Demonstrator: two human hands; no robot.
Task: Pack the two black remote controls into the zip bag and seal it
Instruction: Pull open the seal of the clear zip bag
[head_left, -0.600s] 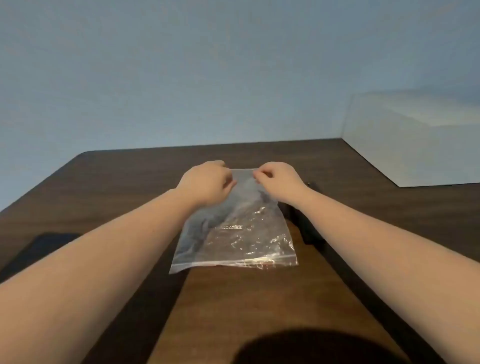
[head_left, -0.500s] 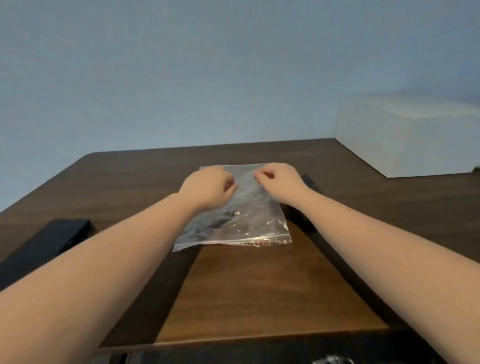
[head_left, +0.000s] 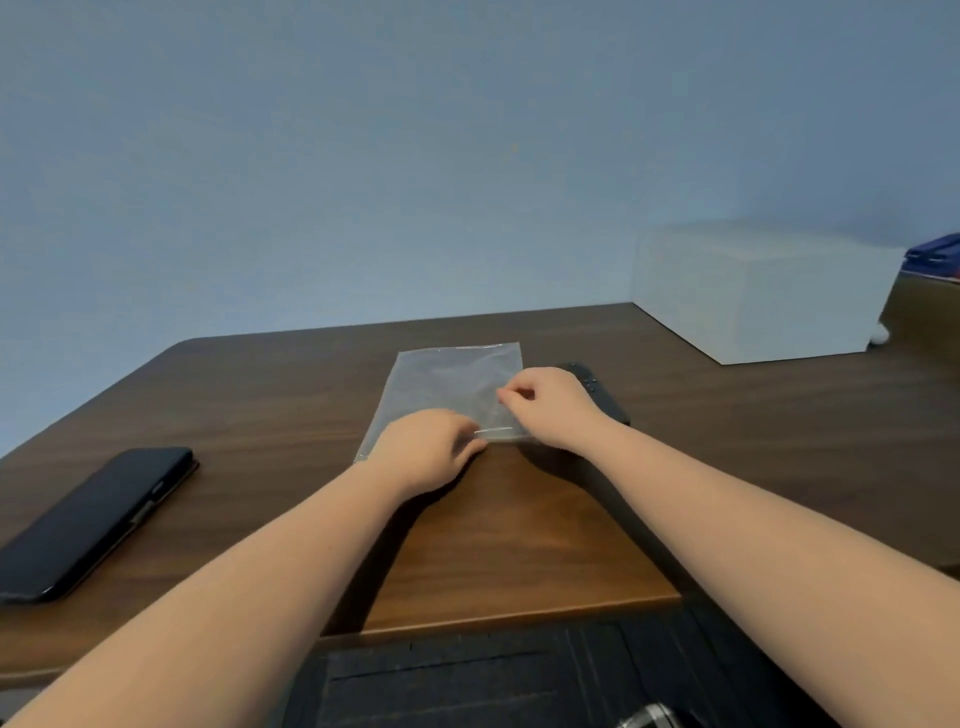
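A clear zip bag (head_left: 452, 379) lies flat on the dark wooden table (head_left: 260, 405), its zip strip along the near edge. My left hand (head_left: 423, 452) rests on the near left part of the bag, fingertips pinched at the strip. My right hand (head_left: 553, 408) pinches the bag's near right side. A black remote control (head_left: 602, 395) lies just right of the bag, partly hidden behind my right hand. A flat black device (head_left: 98, 514), shaped like a phone in a case, lies at the table's left. The bag looks empty.
A white box (head_left: 753, 296) stands on the table at the back right, with a blue object (head_left: 935, 254) behind it. The table's near edge (head_left: 519, 618) runs below my forearms, with dark fabric (head_left: 467, 680) beneath it. A blue wall is behind.
The bag, held up by its far edge before, now lies flat on the table. Both hands have moved toward me to its near zip edge. The view has pulled back, showing the table's front edge.
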